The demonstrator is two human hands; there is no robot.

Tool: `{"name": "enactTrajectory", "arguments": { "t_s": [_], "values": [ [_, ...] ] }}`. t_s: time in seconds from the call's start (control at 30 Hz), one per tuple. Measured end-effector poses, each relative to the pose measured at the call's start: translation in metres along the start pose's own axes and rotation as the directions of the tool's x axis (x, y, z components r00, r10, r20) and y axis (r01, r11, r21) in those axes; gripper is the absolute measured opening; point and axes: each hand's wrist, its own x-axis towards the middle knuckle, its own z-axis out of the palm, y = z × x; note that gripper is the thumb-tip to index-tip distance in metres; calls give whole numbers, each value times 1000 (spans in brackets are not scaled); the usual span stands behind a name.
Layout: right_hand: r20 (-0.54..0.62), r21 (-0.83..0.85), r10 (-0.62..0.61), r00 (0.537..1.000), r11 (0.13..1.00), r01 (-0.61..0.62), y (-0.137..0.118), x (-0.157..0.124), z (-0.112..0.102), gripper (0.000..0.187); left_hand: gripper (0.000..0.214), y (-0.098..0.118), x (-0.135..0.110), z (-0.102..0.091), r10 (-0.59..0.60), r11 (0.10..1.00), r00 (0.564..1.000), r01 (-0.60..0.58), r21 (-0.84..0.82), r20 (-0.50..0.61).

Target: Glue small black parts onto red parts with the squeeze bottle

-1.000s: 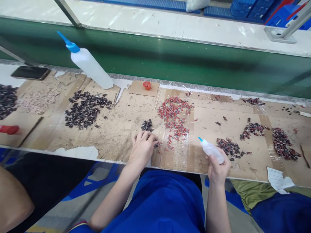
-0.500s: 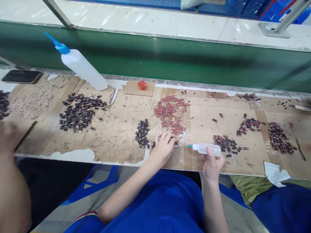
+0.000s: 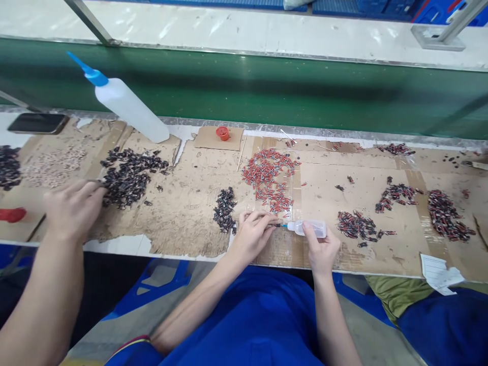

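My left hand is closed in a pinch on a small black part at its fingertips; the part is mostly hidden. In my right hand is a small clear squeeze bottle, lying level and pointing left. Its blue nozzle tip is at the black part, though I cannot tell if they touch. Just beyond my left hand lies a pile of small red parts with metal ends. A pile of black parts sits to its left, and a red-and-black pile to the right of the bottle.
A co-worker's hand touches a larger black pile at left. A tall white bottle with a blue nozzle leans behind it. A red cup stands on cardboard. Torn paper overhangs the front edge.
My right hand has moved the squeeze bottle left, bringing its nozzle to my left fingertips. The co-worker's hand has moved right to the black pile, and a red object now shows at far left.
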Motion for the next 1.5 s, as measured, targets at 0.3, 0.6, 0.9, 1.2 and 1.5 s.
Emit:
{"name": "enactTrajectory", "arguments": {
  "t_s": [0.3,0.6,0.9,1.2,1.5],
  "values": [
    [2,-5,31,1000,1000,-31,4,0,0,27,14,0,3,-1,-96,992,995,97,-76,22],
    [-62,8,21,998,1000,-21,6,0,-1,28,15,1,6,-4,-140,985,988,146,-96,69],
    [-12,-32,9,1000,999,-9,5,0,0,28,12,1,5,-2,-159,984,985,163,-72,59],
    [-246,120,-30,969,991,62,15,4,-6,31,18,-1,6,-1,-116,992,988,120,-34,100],
    [-104,-51,-178,979,984,173,14,18,-7,57,22,-6,-2,-2,-64,997,996,61,46,66]
  ]
}}
